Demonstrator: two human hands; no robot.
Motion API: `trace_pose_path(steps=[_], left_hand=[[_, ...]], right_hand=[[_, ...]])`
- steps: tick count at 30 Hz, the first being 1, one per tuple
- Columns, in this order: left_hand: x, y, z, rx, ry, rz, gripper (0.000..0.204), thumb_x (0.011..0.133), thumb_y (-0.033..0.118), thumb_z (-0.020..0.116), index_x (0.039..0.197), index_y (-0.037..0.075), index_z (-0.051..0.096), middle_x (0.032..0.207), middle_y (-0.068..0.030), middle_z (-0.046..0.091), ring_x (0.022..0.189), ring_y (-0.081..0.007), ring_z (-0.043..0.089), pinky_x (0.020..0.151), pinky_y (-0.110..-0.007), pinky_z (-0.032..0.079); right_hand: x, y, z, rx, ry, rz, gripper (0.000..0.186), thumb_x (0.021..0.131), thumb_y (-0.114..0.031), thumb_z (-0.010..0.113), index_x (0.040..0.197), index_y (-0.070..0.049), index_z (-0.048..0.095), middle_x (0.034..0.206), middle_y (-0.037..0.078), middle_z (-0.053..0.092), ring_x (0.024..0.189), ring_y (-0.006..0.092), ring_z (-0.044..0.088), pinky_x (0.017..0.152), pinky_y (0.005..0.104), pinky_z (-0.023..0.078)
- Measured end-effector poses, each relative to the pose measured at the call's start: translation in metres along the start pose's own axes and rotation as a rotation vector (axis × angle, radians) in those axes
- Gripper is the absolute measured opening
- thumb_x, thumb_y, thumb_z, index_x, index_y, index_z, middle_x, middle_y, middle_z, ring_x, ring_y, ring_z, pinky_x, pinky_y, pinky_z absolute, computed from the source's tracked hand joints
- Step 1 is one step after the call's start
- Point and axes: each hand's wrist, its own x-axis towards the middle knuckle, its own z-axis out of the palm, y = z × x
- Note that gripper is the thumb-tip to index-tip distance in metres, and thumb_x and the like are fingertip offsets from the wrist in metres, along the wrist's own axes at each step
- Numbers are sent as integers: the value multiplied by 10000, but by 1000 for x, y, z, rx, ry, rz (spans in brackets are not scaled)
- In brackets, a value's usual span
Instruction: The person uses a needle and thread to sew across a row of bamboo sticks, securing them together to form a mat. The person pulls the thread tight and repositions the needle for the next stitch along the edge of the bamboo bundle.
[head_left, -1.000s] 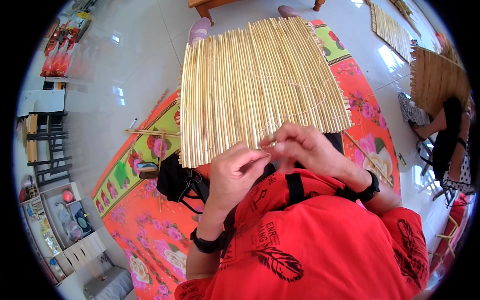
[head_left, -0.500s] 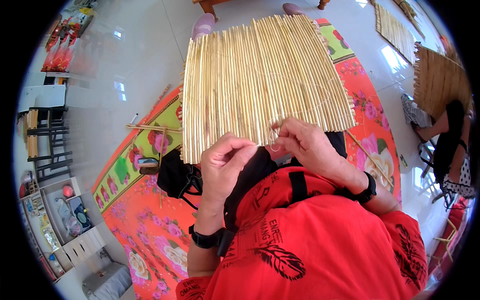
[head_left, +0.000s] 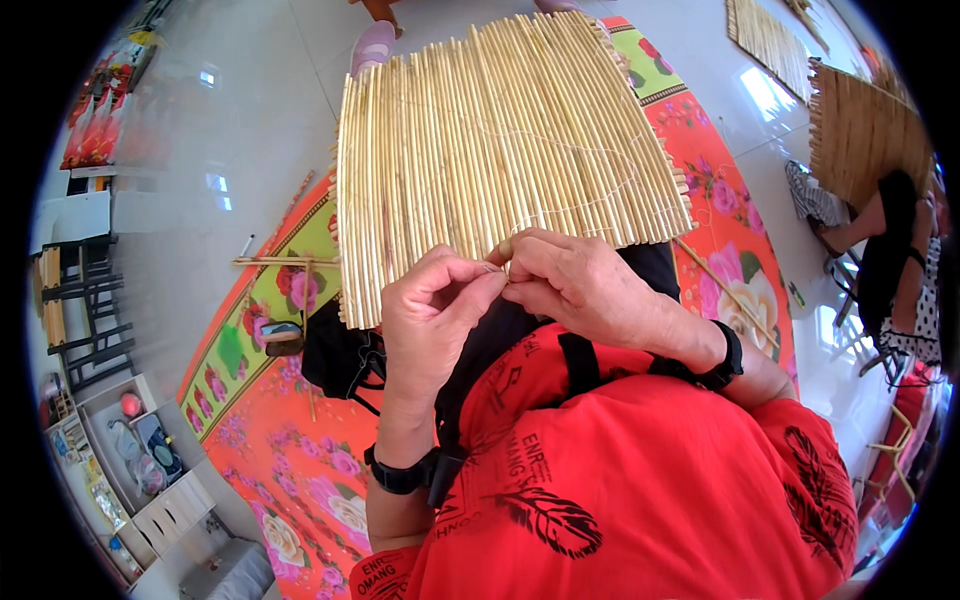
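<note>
A mat of thin pale reed stalks (head_left: pixel 500 130) lies over my lap, its stalks running away from me. Along its near edge my left hand (head_left: pixel 440 305) is closed, thumb and forefinger pinching something thin like a thread end. Against those fingertips, my right hand (head_left: pixel 575 285) is closed too, its thumb and forefinger pinched at the same spot. A fine pale thread (head_left: pixel 590 205) trails in a loose curve over the mat's right half toward my right hand. Whether a needle sits between the fingertips is too small to tell.
Under me spreads a red floral cloth (head_left: pixel 290 430) with loose stalks (head_left: pixel 290 261) on it. A person (head_left: pixel 905 270) sits at the right beside another reed mat (head_left: pixel 865 135). Folded stools (head_left: pixel 90 300) and a divided storage box (head_left: pixel 150 440) stand at the left.
My right hand has moved left and met my left hand's fingertips. The thread loop that hung by my right fingers no longer shows. The whole view has shifted slightly.
</note>
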Motion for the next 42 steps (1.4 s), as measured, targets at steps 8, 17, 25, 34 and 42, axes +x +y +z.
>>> trace_pose_path(steps=[8,17,25,34,42], left_hand=[[1,1,3,-136,-19,32,6,867,-11,663,870,-15,663,773,4,543,610,-45,492,545,-194,384],[-3,1,-29,-282,20,84,80,923,29,537,915,-23,597,792,-16,472,579,-84,471,530,-225,385],[-9,-5,-18,-355,-53,58,101,923,77,583,909,-21,599,758,-18,473,555,-89,470,487,-229,369],[-38,-13,-53,-256,77,-36,129,884,84,634,830,-31,614,667,-6,483,503,-71,435,477,-219,351],[-95,-20,-131,914,9,-372,135,891,104,628,902,-27,656,1069,-133,608,714,-143,612,612,-262,478]], right_hand=[[-4,-1,-6,350,-112,196,98,910,-87,621,920,3,583,837,80,656,686,135,638,614,279,514],[-8,-4,-15,788,-170,378,137,980,-85,535,865,-12,550,1055,139,645,745,104,664,666,237,546],[-9,-3,-6,977,-161,275,123,991,-95,529,898,-15,525,1015,123,649,814,135,658,738,256,544],[-15,0,-8,993,-138,247,135,968,-64,562,885,-29,461,827,53,539,724,120,600,679,256,519],[-8,4,-6,1017,-93,241,170,939,-26,582,846,-60,443,746,19,502,654,90,531,602,222,453]])
